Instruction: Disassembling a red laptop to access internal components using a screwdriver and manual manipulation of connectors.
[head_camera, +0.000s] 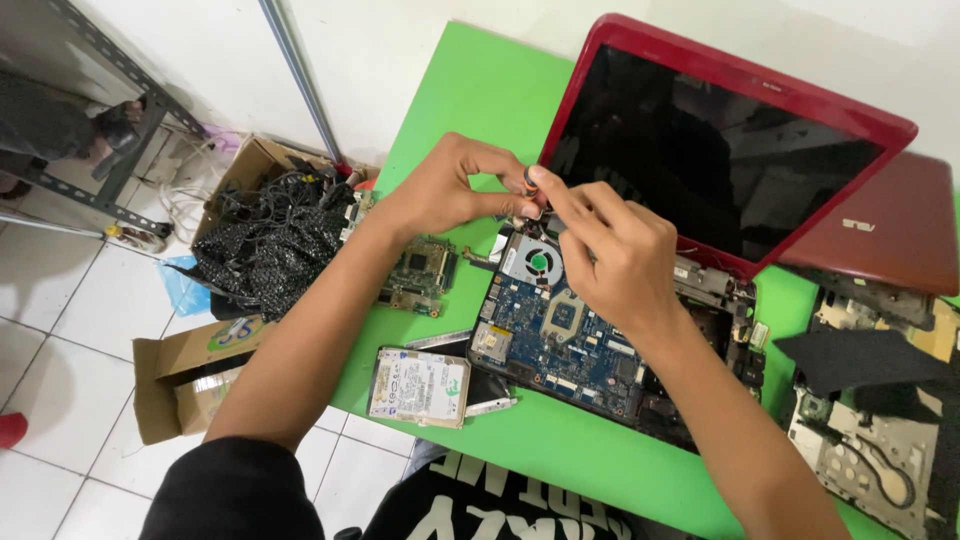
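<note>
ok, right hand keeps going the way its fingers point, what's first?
The right hand points up-left at the left hand. Its fingertips already meet the left thumb around a small dark part; beyond lies bare green table. Depth unclear.

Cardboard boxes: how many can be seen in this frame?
2, both on the tiled floor left of the green table. One cardboard box near the wall holds tangled black cables; the other box lies nearer the person. More may be hidden beneath the table.

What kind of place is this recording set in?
Probably a small electronics repair bench: an opened red laptop with its blue motherboard bared on a green table, a loose hard drive, and a box of tangled cables.
</note>
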